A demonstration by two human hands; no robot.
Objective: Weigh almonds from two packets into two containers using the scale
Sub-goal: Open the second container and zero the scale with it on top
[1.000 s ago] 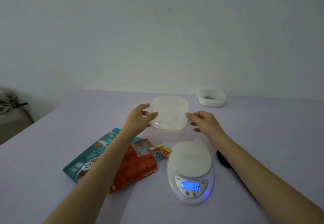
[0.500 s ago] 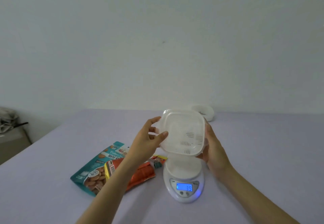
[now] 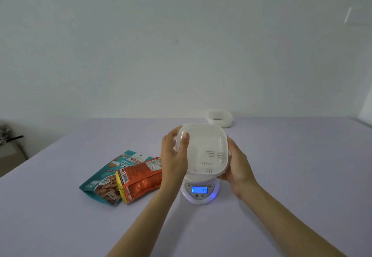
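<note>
I hold an empty white plastic container (image 3: 203, 150) between both hands, tilted toward me, just above the white digital scale (image 3: 199, 191). My left hand (image 3: 174, 156) grips its left rim with the thumb over the edge. My right hand (image 3: 237, 163) cups its right side. The scale's blue display reads 39. Left of the scale lie a teal almond packet (image 3: 104, 178) and an orange packet (image 3: 141, 178) overlapping it. A second white container (image 3: 220, 118) with a few almonds sits at the table's far side.
The table (image 3: 281, 166) has a pale lilac cover and reaches to a plain wall. At the far left edge of view there is a low surface with dark objects (image 3: 8, 138).
Both hands lifted the container off the table behind the scale, tipped its opening toward me and brought it over the scale platform. The view pitched upward.
</note>
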